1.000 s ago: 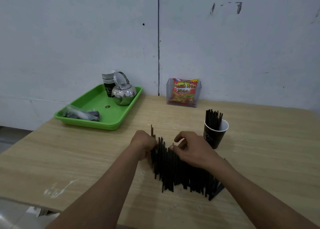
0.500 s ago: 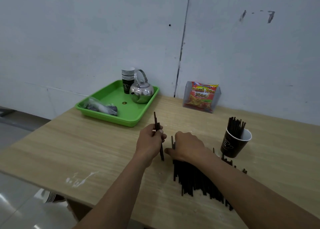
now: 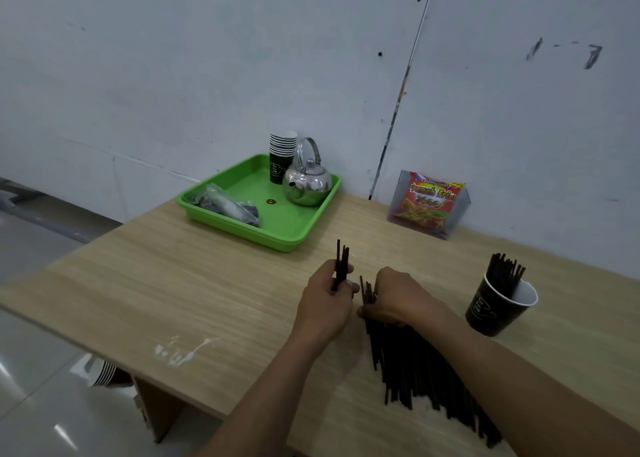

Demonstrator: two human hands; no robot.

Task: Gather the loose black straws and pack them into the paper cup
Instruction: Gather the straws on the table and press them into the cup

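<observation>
the wooden counter (image 3: 214, 283) fills the lower half of the frame, its near right corner cut off by the bottom edge. at upper centre a green tray (image 3: 298, 235) sits on it, carrying a stack of cups (image 3: 282, 155), a steel kettle (image 3: 307, 181) and a clear wrapped bundle (image 3: 230, 205) whose contents are hard to make out. a snack packet (image 3: 429, 202) stands in a clear holder against the wall at centre right. the pile of loose black straws (image 3: 419, 370) lies at lower right, partly hidden under the right forearm, its far end covered by the right hand (image 3: 398, 297); that grip is curled down over the straw tips, though which straws it actually pinches cannot be told. just left of it, the left hand (image 3: 327, 304) has its grip clenched around a few straws (image 3: 341, 259) held upright, their lower ends hidden in the fist. the paper cup (image 3: 495, 307) stands at right, well apart from the hands, tilted in the wide view, with a bunch of straws already inside.
</observation>
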